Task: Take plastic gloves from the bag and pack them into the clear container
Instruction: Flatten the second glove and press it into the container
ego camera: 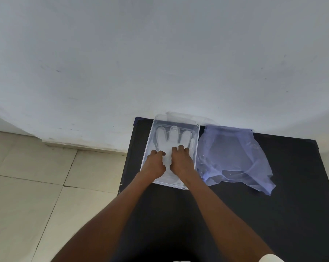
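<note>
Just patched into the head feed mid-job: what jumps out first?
Both hands press a plastic glove flat inside the clear container at the black table's far left: left hand, right hand. Right beside the container lies the crumpled bluish bag. Above them rises a bare white wall.

Centre of frame: a clear container (pixel 197 140) on a black table (pixel 273 205), holding a plastic glove (pixel 172 136) laid flat, fingers toward the wall (pixel 160 53). The left hand (pixel 154 163) and right hand (pixel 181 160) press on the glove, fingers curled. A translucent bag (pixel 233 157) lies just right of the container.
</note>
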